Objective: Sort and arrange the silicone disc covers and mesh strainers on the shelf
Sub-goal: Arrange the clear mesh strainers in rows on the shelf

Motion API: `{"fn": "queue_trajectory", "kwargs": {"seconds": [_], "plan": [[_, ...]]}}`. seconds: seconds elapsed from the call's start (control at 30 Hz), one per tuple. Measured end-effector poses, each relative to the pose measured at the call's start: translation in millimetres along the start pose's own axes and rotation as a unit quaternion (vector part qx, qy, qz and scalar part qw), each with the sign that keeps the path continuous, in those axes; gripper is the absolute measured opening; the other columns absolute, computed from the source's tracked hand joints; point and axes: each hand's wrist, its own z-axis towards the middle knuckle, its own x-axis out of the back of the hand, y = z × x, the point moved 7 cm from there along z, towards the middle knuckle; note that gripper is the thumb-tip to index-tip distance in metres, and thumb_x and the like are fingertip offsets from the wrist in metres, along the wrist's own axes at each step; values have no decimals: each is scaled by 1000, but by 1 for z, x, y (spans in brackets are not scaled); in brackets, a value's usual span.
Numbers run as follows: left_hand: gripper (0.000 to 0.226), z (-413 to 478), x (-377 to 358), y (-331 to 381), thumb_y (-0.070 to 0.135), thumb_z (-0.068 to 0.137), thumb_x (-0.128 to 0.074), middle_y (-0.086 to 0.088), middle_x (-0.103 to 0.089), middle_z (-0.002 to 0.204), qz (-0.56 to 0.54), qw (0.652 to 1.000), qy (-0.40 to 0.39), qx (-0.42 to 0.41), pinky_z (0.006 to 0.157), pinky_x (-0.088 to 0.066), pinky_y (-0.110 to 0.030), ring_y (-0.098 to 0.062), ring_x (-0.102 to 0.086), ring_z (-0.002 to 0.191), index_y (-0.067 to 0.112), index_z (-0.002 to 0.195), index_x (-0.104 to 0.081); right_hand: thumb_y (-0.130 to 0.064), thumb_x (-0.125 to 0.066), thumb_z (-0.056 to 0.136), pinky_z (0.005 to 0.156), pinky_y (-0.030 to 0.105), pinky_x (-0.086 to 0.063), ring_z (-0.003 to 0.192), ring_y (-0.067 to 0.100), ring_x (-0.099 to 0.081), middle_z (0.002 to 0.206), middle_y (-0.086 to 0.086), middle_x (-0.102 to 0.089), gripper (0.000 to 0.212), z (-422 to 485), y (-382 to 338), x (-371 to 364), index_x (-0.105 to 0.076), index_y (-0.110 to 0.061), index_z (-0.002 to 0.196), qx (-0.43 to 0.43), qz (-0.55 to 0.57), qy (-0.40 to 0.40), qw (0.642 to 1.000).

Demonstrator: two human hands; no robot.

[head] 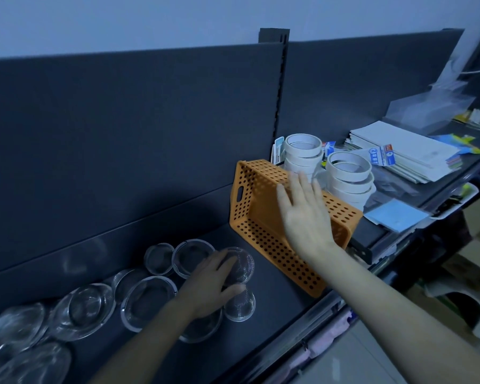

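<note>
Several clear silicone disc covers (pixel 147 300) and metal mesh strainers lie on the dark shelf (pixel 275 278) at the lower left. My left hand (pixel 211 284) grips one upturned mesh strainer (pixel 243 266); a second strainer (pixel 240 304) sits just below its thumb. An orange perforated basket (pixel 250 206) stands tipped toward me on the shelf's right part. My right hand (pixel 302 214) is spread flat, fingers straight, over the basket's far rim; whether it touches is unclear.
Two stacks of white tape rolls (pixel 347 176) stand right behind the basket. Paper packs (pixel 399 151), blue sheets and clear bags fill the shelf section to the right. The dark back panel (pixel 122 134) rises behind. The shelf's front edge runs diagonally at the lower right.
</note>
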Motion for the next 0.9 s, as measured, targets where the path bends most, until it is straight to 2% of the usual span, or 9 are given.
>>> {"fn": "queue_trajectory", "kwargs": {"seconds": [0.07, 0.13, 0.23, 0.33, 0.43, 0.5, 0.67, 0.8, 0.9], "plan": [[82, -3, 3, 0, 73, 84, -28, 1, -8, 159, -6, 1000, 9, 4, 118, -9, -33, -16, -3, 145, 22, 149, -19, 5, -38, 84, 114, 56, -17, 137, 48, -26, 144, 34, -33, 48, -7, -13, 4, -46, 5, 131, 36, 60, 55, 996], [88, -8, 3, -1, 77, 81, -22, 0, -9, 159, -5, 1000, 5, 15, 119, -12, -36, -17, -2, 146, 23, 149, -20, -4, -40, 90, 113, 47, -16, 138, 42, -28, 146, 26, -35, 45, -17, -25, 0, -47, -1, 134, 35, 170, 43, 984], [80, -15, 2, -3, 71, 86, -28, -3, -9, 159, 10, 1000, -3, 27, 118, -10, -35, -18, 0, 146, 23, 149, -20, -32, -38, 99, 113, 26, -9, 145, 22, -16, 156, 6, -21, 49, -36, -34, -34, -34, -15, 145, -2, 292, -75, 954], [71, -25, 1, -3, 59, 91, -38, -4, -12, 158, 32, 999, 1, 36, 118, -11, -35, -22, -2, 146, 20, 149, -22, -35, -49, 95, 115, 30, -18, 143, 25, -18, 154, 12, -23, 52, -64, -62, -69, -39, -12, 141, 91, 252, -169, 948], [67, -39, 0, -4, 51, 92, -45, -3, -14, 158, 30, 998, 12, 54, 117, -9, -33, -22, -5, 146, 19, 148, -26, -42, -51, 94, 115, 33, -20, 145, 24, -12, 157, 10, -14, 63, -88, -83, -97, -30, -15, 146, 98, 286, -304, 904], [67, -50, -1, -6, 48, 91, -49, -2, -15, 157, 37, 997, 19, 69, 116, -8, -29, -20, -7, 146, 18, 147, -28, -40, -55, 92, 114, 35, -23, 144, 25, -12, 157, 7, -12, 67, -99, -94, -107, -27, -17, 147, 114, 310, -341, 880], [64, -83, -9, -8, 38, 86, -60, 1, -27, 153, 22, 993, 37, 111, 115, -9, -21, -18, -17, 143, 16, 142, -37, -26, -61, 89, 102, 32, -40, 132, 24, -34, 145, 3, -32, 69, -110, -101, -109, -23, -24, 147, 133, 361, -322, 865], [58, -101, -15, 0, 24, 86, -61, 4, -31, 149, -6, 987, 69, 147, 109, -15, -15, -14, -26, 137, 19, 139, -41, -21, -61, 88, 97, 30, -41, 128, 23, -41, 144, 3, -33, 64, -114, -104, -110, -31, -20, 144, 142, 373, -319, 860], [59, -112, -20, 4, 29, 86, -62, 4, -32, 148, -14, 979, 82, 184, 110, -21, -21, -15, -28, 136, 20, 139, -41, -20, -62, 87, 99, 30, -41, 128, 23, -42, 145, 2, -32, 64, -117, -104, -109, -31, -20, 144, 150, 378, -319, 856]]}}
